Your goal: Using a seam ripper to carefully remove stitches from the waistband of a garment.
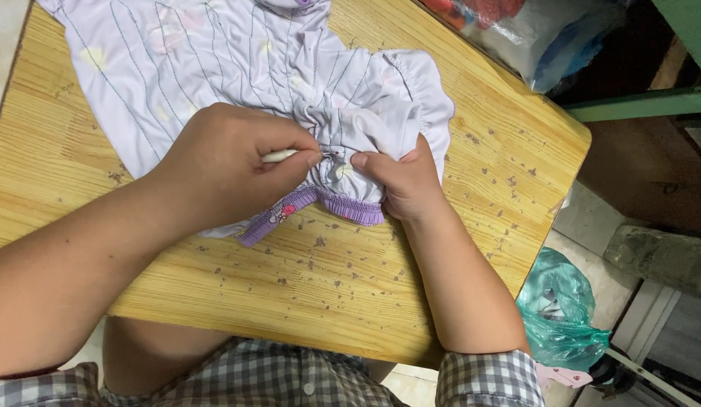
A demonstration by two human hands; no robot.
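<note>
Two bare hands worked at the middle of a pale lilac garment [215,60] spread over a wooden table [471,90]. In the head view, the left hand [230,162] was curled shut round a thin white tool [281,155], whose metal tip poked out between thumb and forefinger and met the gathered cloth. The right hand [405,181] was closed on a bunched fold of the garment just beside that tip, thumb on top, fingers tucked under the cloth. The garment lay on the far half of the table, its striped body running to the upper left, a ruffled sleeve to the right, and a purple smocked band [320,203] lying below the hands. Small dark specks dotted the wood. A clear bag [546,38] with red and blue contents sat at the far right corner, and a green plastic bag [565,309] lay on the floor off the table's right edge. Checked sleeves [486,377] showed at the bottom.
</note>
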